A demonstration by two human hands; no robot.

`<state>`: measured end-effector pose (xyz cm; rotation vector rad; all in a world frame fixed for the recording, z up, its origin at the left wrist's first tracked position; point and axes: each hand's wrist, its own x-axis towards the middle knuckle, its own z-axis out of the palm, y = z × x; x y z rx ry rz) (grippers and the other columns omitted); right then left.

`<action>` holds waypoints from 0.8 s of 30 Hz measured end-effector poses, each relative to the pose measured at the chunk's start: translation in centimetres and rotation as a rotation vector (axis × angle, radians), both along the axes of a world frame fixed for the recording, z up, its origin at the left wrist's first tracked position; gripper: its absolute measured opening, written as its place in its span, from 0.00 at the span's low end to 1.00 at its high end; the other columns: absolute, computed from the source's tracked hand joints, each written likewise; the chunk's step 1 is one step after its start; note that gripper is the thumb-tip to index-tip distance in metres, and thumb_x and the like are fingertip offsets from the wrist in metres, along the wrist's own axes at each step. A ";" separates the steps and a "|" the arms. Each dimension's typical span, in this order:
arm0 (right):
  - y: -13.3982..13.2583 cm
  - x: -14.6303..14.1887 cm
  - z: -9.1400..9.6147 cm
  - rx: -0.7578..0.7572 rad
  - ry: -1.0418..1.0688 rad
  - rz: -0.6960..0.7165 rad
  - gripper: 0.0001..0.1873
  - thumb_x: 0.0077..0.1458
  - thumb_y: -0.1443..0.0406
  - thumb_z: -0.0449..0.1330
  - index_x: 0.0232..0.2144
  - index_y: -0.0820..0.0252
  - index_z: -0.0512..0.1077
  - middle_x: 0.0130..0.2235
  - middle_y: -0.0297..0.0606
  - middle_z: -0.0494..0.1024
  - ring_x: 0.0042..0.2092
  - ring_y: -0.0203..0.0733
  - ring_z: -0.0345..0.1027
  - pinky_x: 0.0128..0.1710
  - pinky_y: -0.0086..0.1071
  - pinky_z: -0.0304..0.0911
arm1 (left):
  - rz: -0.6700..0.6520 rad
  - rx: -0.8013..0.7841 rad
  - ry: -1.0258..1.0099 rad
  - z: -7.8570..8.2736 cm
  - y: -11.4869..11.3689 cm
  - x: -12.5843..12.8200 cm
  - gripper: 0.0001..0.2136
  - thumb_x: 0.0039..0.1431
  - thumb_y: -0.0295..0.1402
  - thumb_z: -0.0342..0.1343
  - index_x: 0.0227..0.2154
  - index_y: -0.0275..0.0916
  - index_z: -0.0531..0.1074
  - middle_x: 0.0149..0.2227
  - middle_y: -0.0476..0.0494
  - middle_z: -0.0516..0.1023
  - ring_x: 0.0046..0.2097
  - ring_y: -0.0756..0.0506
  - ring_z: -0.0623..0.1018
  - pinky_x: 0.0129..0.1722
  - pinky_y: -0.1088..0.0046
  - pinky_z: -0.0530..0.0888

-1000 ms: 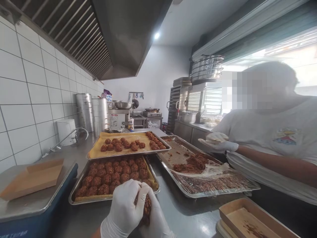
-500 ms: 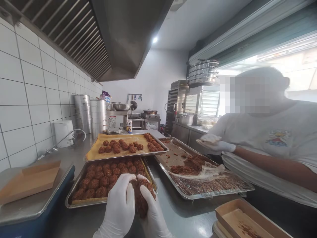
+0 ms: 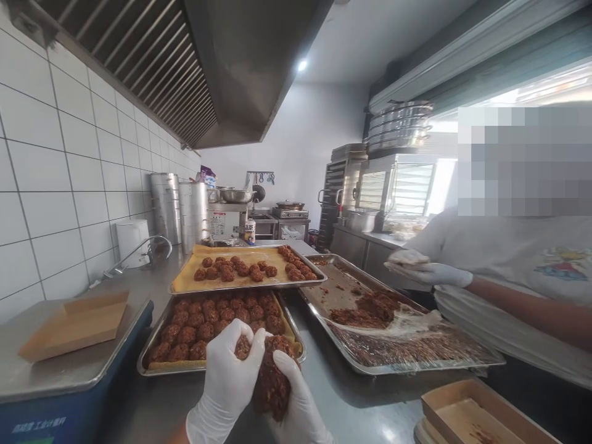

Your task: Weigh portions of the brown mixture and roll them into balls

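A large lump of dark brown minced mixture [image 3: 274, 382] rests in my right hand [image 3: 303, 401], which wears a white glove and is wrapped round it, thumb on top. My gloved left hand [image 3: 226, 376] is curled at the lump's left side, thumb and forefinger pinched by its upper edge. A small brown piece of the same mixture [image 3: 242, 347] shows inside the curled fingers. Behind my hands lies a metal tray [image 3: 143, 365] filled with rows of round brown balls [image 3: 187, 335]. An upper tray [image 3: 250, 288], lined with yellow cloth, overlaps its back and carries smaller balls [image 3: 226, 271].
To the right, a large tray [image 3: 370, 372] holds loose minced mixture [image 3: 370, 308] partly under cling film. A cardboard box [image 3: 467, 407] sits at front right, another [image 3: 76, 324] on the scale [image 3: 134, 308] at left. A co-worker's gloved hands [image 3: 428, 271] hold something pale beyond the right tray.
My left hand has drawn slightly apart from the right, its fingers now curled round a small brown piece, and more of the lump shows. The view has shifted a little left.
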<state>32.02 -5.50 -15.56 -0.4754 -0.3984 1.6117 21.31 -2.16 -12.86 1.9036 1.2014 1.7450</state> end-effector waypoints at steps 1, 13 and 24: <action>0.0 0.0 0.1 -0.006 0.007 0.025 0.24 0.44 0.56 0.74 0.44 0.56 0.79 0.46 0.44 0.84 0.57 0.57 0.73 0.57 0.51 0.69 | -0.003 -0.041 -0.028 0.1 0.1 -0.1 0.15 0.64 0.39 0.60 0.24 0.42 0.64 0.24 0.53 0.71 0.29 0.49 0.74 0.36 0.73 0.68; 0.4 1.1 0.4 -0.019 0.177 0.100 0.18 0.54 0.58 0.68 0.48 0.52 0.79 0.48 0.40 0.84 0.51 0.51 0.76 0.53 0.48 0.71 | -0.212 0.133 0.028 0.6 0.3 -2.1 0.07 0.67 0.35 0.56 0.32 0.41 0.71 0.31 0.47 0.75 0.35 0.47 0.75 0.39 0.74 0.70; 0.1 1.7 2.2 -0.015 0.232 0.129 0.19 0.58 0.57 0.65 0.50 0.57 0.79 0.49 0.45 0.83 0.50 0.51 0.78 0.51 0.48 0.73 | -0.124 0.021 0.202 0.3 0.9 -2.7 0.10 0.70 0.41 0.51 0.35 0.42 0.67 0.32 0.49 0.74 0.34 0.47 0.75 0.38 0.72 0.68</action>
